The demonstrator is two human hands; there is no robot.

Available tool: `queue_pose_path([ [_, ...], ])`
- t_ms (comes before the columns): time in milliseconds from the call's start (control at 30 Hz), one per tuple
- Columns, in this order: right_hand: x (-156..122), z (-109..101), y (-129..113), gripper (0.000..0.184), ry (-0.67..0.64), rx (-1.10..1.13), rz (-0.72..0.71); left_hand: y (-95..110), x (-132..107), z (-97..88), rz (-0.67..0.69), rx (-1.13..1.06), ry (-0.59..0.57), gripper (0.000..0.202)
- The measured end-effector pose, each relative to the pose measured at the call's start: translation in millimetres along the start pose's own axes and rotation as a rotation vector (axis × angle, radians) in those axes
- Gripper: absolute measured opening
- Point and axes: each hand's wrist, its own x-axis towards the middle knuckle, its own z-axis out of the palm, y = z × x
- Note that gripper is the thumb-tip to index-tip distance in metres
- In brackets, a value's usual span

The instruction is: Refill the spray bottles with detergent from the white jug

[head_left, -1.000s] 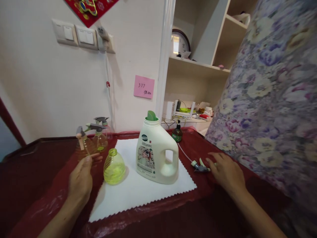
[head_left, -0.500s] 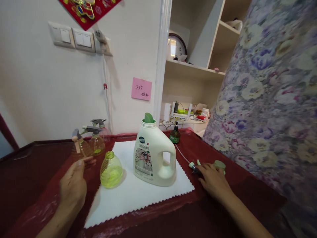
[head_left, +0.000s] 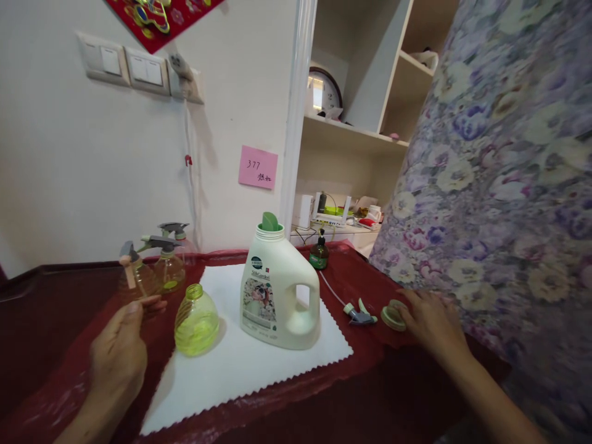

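My left hand (head_left: 118, 357) is open, its fingertips just short of a small clear spray bottle (head_left: 137, 279) with a grey trigger head. Two more spray bottles (head_left: 169, 270) (head_left: 178, 245) stand behind it. A headless yellow-green ribbed bottle (head_left: 197, 322) and a cream detergent jug (head_left: 272, 293) sit on a white scallop-edged mat (head_left: 194, 385). My right hand (head_left: 432, 322) rests with its fingertips against a pale green ring-shaped collar (head_left: 393, 316). To its left lies a loose spray head (head_left: 359, 316) with a thin tube.
The red plastic tablecloth (head_left: 60, 382) covers the table. A small brown pump bottle (head_left: 319, 253) stands behind the jug. Floral fabric (head_left: 485, 185) fills the right side. Behind are shelves holding a clock and white electronics, plus a wall with switches and a pink note.
My right hand has moved right, off the spray head, and the green collar now lies apart from the head beside my fingers. The whole view has drifted slightly.
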Motion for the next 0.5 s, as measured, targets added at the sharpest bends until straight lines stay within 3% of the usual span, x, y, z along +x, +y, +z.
queue_pose_path([
  [267, -12.3, 24.7, -11.5, 0.029, 0.009, 0.061, -0.029, -7.2, 3.5, -7.1, 0.042, -0.019, -0.049, 0.033],
  [500, -19.0, 23.5, -43.6, 0.028, 0.02, 0.157, -0.144, 21.0, -16.4, -7.3, 0.175, 0.131, -0.092, 0.038],
])
